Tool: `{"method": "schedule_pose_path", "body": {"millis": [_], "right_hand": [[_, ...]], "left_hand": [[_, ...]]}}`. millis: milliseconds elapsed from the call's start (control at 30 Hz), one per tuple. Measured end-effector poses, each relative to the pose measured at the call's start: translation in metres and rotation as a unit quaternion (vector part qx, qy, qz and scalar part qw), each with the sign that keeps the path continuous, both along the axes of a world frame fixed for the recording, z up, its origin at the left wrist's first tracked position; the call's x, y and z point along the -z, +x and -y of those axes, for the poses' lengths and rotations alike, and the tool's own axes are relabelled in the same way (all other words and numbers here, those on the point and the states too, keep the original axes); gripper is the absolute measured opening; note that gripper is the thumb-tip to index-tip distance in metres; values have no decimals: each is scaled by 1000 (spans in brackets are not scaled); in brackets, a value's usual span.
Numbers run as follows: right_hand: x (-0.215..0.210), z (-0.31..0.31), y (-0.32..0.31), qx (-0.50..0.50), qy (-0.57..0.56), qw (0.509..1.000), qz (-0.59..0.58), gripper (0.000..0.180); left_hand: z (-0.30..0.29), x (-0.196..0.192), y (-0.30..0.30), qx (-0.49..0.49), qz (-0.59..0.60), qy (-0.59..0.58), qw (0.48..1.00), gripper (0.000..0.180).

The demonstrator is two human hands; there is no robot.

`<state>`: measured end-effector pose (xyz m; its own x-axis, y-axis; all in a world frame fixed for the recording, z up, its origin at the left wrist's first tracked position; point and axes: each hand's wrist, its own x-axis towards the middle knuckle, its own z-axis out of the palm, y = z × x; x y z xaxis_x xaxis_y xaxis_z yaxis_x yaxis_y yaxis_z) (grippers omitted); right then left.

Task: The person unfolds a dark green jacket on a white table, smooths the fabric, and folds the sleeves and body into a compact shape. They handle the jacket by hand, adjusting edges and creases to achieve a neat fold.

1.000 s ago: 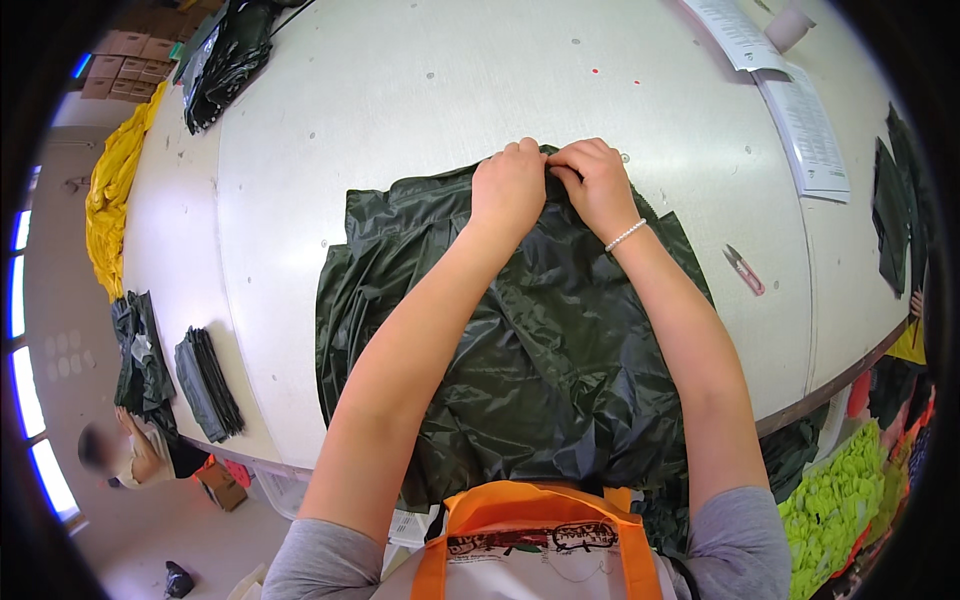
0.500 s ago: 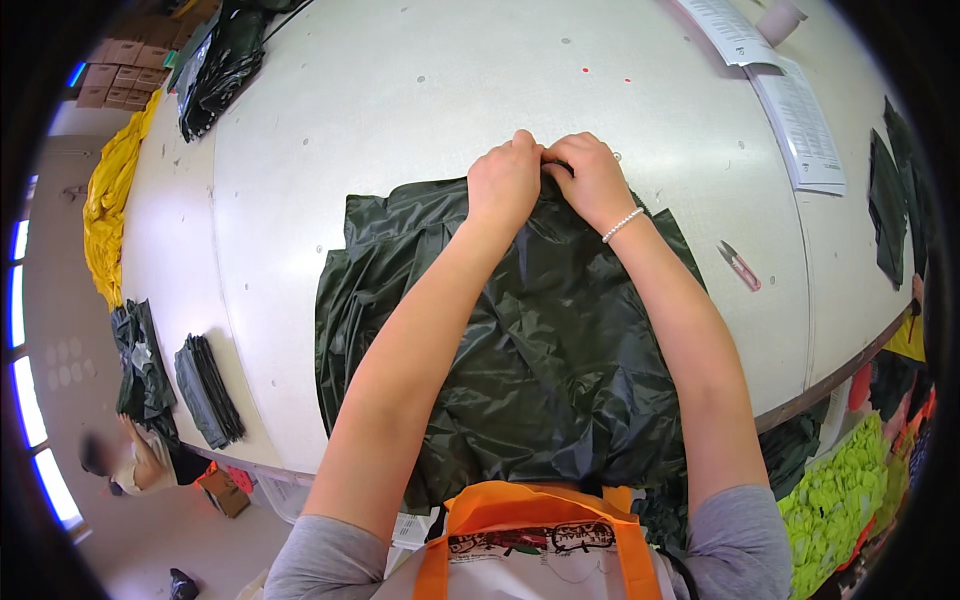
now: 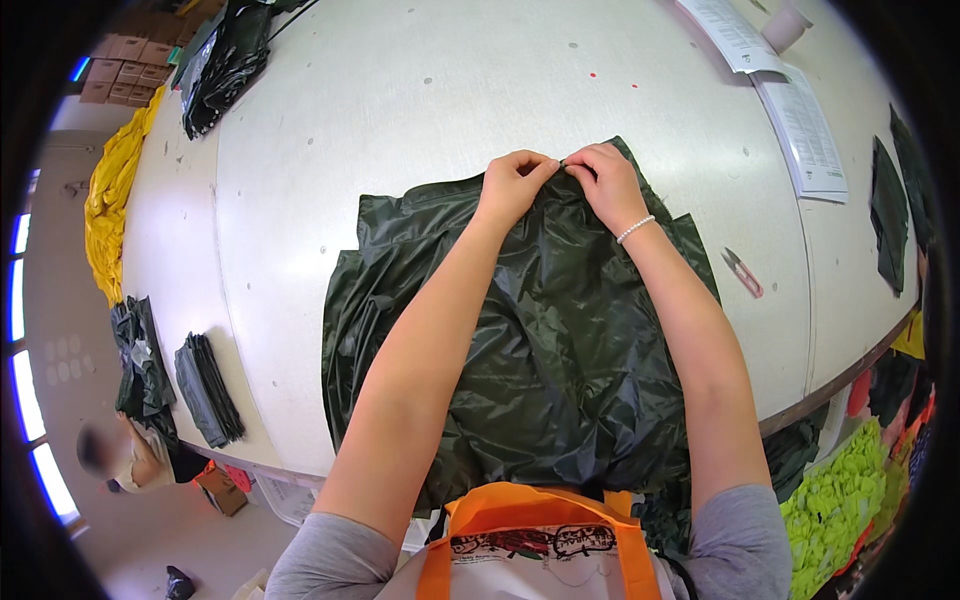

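A shiny dark green garment (image 3: 560, 330) of thin fabric lies spread in front of me, its near part hanging toward my apron. At its far edge my left hand (image 3: 515, 185) pinches the cloth between thumb and fingers. Close beside it, my right hand (image 3: 607, 182), with a beaded bracelet at the wrist, pinches the same edge. The two sets of fingertips almost meet. Exactly what lies between them is too small to make out beyond the fabric edge. To the right of the garment rest small thread snips (image 3: 743, 273) with a pinkish handle.
Printed sheets (image 3: 805, 130) and a pale cup-like roll (image 3: 785, 25) lie at the far right of the table (image 3: 400, 130). Folded dark pieces (image 3: 208, 390) lie left, near yellow cloth (image 3: 108, 200). A black bundle (image 3: 225, 70) sits far left. Another person (image 3: 140, 455) is at the lower left.
Both hands have shifted slightly right along the garment's far edge, and their fingers have changed position. A corner of the cloth now stands up beyond my right hand.
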<state>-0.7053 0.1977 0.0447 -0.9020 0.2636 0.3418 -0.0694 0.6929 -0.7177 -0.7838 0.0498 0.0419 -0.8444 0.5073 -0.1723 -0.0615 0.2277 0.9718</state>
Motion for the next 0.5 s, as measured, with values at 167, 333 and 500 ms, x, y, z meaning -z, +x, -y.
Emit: {"method": "schedule_pose_path", "body": {"millis": [167, 333, 500], "right_hand": [[2, 0, 1, -5, 5, 1000, -5, 5], [7, -5, 5, 3, 50, 999, 21, 6], [10, -8, 10, 9, 60, 998, 31, 7]], "left_hand": [[-8, 2, -4, 12, -74, -112, 991, 18], [1, -9, -9, -22, -219, -256, 941, 18], [44, -16, -13, -36, -270, -351, 896, 18]]}}
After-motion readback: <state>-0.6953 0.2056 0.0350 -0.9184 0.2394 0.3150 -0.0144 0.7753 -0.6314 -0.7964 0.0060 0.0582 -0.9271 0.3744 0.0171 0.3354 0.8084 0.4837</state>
